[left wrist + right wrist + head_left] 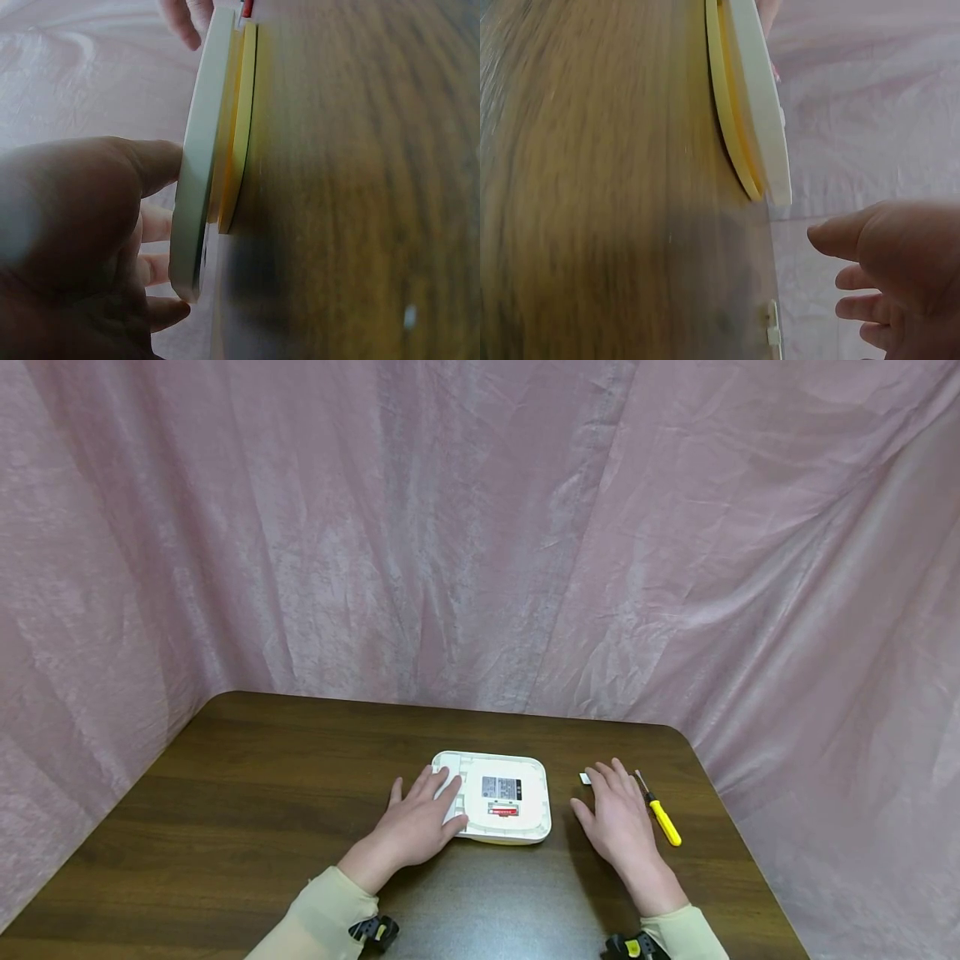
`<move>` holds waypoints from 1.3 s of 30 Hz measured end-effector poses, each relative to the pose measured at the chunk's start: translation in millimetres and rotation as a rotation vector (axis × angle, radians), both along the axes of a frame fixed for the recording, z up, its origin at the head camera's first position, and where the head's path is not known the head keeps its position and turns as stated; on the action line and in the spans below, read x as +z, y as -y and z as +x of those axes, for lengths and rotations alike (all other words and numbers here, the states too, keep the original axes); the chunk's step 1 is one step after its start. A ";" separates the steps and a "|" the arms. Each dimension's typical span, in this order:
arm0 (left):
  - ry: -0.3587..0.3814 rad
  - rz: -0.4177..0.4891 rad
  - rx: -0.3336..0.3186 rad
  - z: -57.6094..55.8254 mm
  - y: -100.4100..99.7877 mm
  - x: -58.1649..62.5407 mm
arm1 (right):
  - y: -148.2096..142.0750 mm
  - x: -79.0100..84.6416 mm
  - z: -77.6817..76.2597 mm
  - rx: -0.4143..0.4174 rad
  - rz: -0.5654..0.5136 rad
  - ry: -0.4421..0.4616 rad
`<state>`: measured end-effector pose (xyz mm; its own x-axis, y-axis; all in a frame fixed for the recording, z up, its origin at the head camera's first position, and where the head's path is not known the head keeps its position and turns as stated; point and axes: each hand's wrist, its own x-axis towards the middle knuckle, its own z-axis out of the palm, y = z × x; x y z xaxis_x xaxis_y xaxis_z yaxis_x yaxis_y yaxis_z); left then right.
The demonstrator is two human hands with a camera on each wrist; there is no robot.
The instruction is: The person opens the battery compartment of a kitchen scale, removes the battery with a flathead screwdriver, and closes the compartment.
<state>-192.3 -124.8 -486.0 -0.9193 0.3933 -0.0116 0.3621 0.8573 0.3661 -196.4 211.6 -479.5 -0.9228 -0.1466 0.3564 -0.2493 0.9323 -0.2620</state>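
Note:
A flat white device with rounded corners (528, 768) lies on the table, its face with a grey label and a red sticker upward. Underneath, a yellow base (238, 169) shows in the wrist views. My left hand (417, 822) rests on the device's left end, fingers spread across it and thumb at its near edge. To the right, my right hand (621, 822) is held low over the table, fingers extended, holding nothing. A small white piece (584, 779) shows beside its fingertips, partly hidden by the hand. Just right of that hand lies a screwdriver with a yellow handle (665, 823).
The dark brown wooden table (247, 793) has a rounded far edge behind the device. Pink curtains (465, 535) hang close behind the table and at both sides.

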 end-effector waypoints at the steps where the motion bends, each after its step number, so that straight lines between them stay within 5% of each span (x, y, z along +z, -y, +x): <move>1: 0.000 0.000 0.000 0.0 0.0 0.0 | 2.2 0.6 0.0 0.004 -0.005 0.007; 39: -0.010 -0.011 0.001 0.3 0.5 0.1 | 72.2 8.2 -0.7 0.297 -0.053 0.050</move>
